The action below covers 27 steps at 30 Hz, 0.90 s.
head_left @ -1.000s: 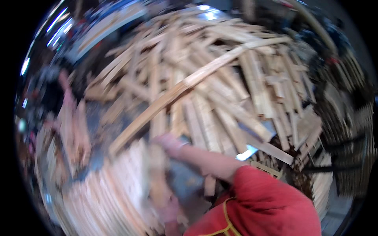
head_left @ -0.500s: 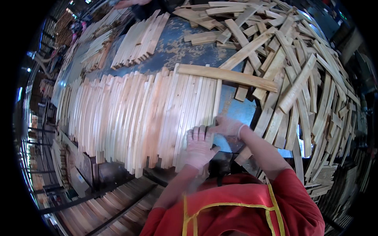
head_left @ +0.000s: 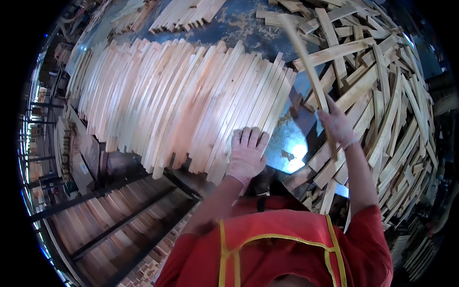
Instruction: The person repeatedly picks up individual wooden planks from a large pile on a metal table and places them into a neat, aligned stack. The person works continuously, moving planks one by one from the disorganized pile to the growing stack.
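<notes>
My right hand (head_left: pixel 338 127) is closed round a long wooden strip (head_left: pixel 314 82), held up on edge over the gap between the sorted row and the heap. Pressed flat on the near end of the row, my left hand (head_left: pixel 247 152) has its fingers stretched out and grips nothing. Under it, pale wooden strips (head_left: pixel 201 95) lie side by side, their near ends uneven. Both hands look covered by thin pale gloves.
A jumbled heap of wooden strips (head_left: pixel 377 110) fills the right side. Blue metal tabletop (head_left: pixel 282 138) shows between row and heap. Another bundle of strips (head_left: pixel 186 16) lies at the far side. Below left, boards (head_left: pixel 110 225) lie between dark rails (head_left: pixel 129 229).
My right hand has left the row's right edge and moved right, now gripping a strip. The strip that lay across the row's far end is gone from there. My left hand stays on the row.
</notes>
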Each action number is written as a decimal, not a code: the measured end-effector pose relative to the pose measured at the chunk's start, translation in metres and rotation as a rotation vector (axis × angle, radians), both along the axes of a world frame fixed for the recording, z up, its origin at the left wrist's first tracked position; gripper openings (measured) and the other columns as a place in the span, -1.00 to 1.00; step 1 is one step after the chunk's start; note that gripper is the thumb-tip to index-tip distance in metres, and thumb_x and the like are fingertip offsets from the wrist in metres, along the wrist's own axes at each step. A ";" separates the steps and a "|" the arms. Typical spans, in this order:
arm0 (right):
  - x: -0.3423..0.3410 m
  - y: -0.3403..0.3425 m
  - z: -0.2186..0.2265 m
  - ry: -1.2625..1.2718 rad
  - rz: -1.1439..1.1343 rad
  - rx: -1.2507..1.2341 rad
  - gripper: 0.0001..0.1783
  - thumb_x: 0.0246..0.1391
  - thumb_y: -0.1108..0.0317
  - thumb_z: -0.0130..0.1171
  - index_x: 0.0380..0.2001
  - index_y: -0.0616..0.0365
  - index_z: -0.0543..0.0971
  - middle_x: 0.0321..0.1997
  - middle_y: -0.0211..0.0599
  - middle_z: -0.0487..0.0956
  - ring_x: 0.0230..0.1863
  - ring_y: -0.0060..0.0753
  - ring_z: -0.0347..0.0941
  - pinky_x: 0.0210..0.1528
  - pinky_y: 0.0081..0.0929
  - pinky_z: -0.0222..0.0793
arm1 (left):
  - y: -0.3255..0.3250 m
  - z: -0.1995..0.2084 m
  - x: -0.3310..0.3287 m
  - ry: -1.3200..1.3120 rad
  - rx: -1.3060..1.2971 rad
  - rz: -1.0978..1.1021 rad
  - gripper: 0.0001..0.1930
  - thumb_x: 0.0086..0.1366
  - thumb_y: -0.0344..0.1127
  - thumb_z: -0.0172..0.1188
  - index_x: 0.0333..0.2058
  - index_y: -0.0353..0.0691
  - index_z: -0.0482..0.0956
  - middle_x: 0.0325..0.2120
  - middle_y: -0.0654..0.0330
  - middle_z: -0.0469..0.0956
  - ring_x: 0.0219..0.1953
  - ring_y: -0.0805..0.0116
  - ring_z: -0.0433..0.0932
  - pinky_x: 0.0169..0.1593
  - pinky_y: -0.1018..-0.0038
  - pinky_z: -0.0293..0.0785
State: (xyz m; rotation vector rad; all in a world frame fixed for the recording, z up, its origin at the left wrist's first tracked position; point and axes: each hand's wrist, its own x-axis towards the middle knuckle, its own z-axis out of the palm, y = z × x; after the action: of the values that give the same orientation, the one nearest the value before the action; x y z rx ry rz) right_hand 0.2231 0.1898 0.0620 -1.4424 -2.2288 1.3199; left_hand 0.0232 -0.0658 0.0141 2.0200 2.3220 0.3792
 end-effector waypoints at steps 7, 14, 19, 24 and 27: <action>0.013 -0.185 -0.057 -0.266 -0.077 -0.360 -0.10 0.42 0.08 0.10 0.63 0.09 -0.06 -0.14 0.28 0.70 -0.09 0.34 0.68 0.15 0.05 0.56 | -0.016 0.012 -0.042 -0.260 -0.022 0.000 -0.34 0.17 -0.04 0.42 0.22 -0.13 0.56 0.22 0.10 0.42 0.33 0.03 0.38 0.44 0.10 0.27; -0.044 -0.127 -0.096 -0.180 0.282 -0.149 -0.02 0.31 -0.08 0.26 0.52 0.38 0.17 -0.03 0.20 0.72 0.05 0.24 0.67 0.13 -0.07 0.56 | -0.155 0.001 -0.086 -0.328 0.213 0.466 -0.55 0.27 -0.22 0.39 0.11 -0.25 0.65 -0.05 0.00 0.64 -0.02 0.03 0.63 0.12 0.19 0.54; -0.034 -0.117 -0.097 0.152 -0.243 -0.314 -0.11 0.27 0.14 0.32 0.52 0.31 0.23 0.28 0.15 0.61 0.04 0.00 0.68 0.00 -0.19 0.62 | -0.236 -0.050 -0.068 -1.287 0.320 1.152 -0.68 0.38 -0.14 0.39 0.01 -0.15 0.70 -0.26 0.14 0.66 -0.24 0.22 0.64 -0.06 0.27 0.57; -0.054 -0.106 -0.113 0.273 -0.292 -0.255 -0.20 0.35 0.20 0.26 0.53 0.26 0.24 0.31 0.09 0.58 0.11 -0.12 0.63 0.05 -0.33 0.59 | -0.171 -0.034 -0.030 -2.247 0.258 1.243 -0.61 0.46 0.13 0.29 -0.07 -0.07 0.62 -0.16 0.21 0.64 -0.14 0.27 0.61 -0.06 0.30 0.56; -0.061 -0.093 -0.102 0.365 -0.404 -0.321 -0.21 0.39 0.19 0.24 0.55 0.25 0.23 0.34 0.01 0.57 0.21 -0.22 0.57 0.22 -0.42 0.46 | -0.174 -0.053 0.005 -1.962 -0.083 0.722 -0.57 0.47 0.07 0.27 0.08 -0.14 0.57 -0.04 0.11 0.65 0.00 0.20 0.62 0.12 0.30 0.52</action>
State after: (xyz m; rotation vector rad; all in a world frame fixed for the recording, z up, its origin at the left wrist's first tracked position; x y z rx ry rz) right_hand 0.1623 0.0970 -0.0405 -1.4956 -1.4570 1.6755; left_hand 0.0282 -0.2396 -0.0386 0.0066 1.2901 1.3200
